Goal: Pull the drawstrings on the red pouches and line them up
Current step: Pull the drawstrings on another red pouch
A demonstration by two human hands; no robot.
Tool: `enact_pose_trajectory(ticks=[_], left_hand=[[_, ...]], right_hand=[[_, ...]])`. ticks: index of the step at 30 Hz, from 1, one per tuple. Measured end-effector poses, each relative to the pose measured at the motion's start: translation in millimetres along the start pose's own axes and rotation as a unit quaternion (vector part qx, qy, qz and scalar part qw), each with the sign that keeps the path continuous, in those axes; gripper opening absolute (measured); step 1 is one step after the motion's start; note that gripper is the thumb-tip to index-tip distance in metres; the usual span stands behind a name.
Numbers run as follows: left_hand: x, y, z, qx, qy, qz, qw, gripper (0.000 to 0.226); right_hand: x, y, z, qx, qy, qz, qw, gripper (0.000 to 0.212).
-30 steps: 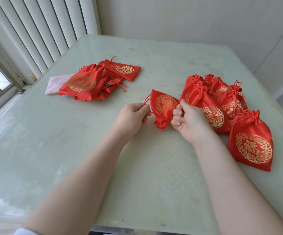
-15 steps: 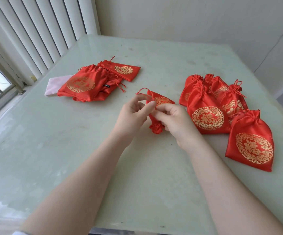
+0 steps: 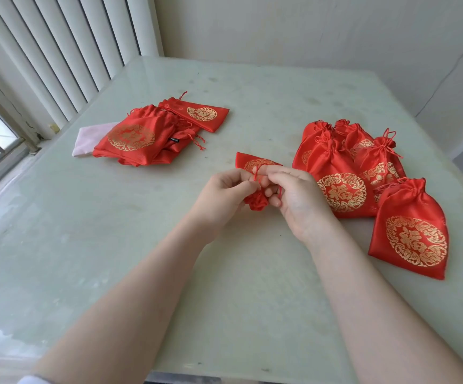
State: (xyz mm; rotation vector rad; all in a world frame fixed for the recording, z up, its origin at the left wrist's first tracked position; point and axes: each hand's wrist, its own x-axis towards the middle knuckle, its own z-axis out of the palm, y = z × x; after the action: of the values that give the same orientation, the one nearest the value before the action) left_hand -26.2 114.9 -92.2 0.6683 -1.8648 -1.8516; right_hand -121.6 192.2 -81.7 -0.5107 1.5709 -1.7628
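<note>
Pinching the red drawstring [image 3: 256, 173], the left hand [image 3: 224, 194] and right hand [image 3: 294, 198] hold one small red pouch [image 3: 252, 163] mid-table. Cinched pouches [image 3: 344, 173] overlap just right; flat pouches [image 3: 141, 139] lie far left.

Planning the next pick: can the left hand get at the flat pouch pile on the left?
Probably yes, once freed: bare table lies between the left hand and the pile, but it grips the pouch now.

I see one red pouch [image 3: 255, 164] with gold print mid-frame, neck bunched, its drawstring [image 3: 256, 173] looped up. Cinched pouches [image 3: 341, 178] overlap in a row at right; flat open pouches [image 3: 141, 137] are heaped upper left.
</note>
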Motion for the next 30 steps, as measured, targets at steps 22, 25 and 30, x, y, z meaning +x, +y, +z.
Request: enact_pose_trajectory(ticks=[22,25,30], left_hand=[[3.3,-2.2,-5.5,0.008,-0.071,-0.035,0.997,0.030],[0.8,-1.1,-6.3,0.004,-0.128,-0.028,0.991,0.022],[-3.6,1.7,-5.0,0.007,-0.178,-0.016,0.984,0.025]], right_hand=[[-4.1,-22.1,-16.0,0.213,0.048,0.049,0.975,0.022],[-8.5,-29.0,-14.9,0.310,0.033,0.019,0.950,0.025],[-9.1,-22.3,-9.3,0.309,-0.039,-0.019,0.950,0.027]])
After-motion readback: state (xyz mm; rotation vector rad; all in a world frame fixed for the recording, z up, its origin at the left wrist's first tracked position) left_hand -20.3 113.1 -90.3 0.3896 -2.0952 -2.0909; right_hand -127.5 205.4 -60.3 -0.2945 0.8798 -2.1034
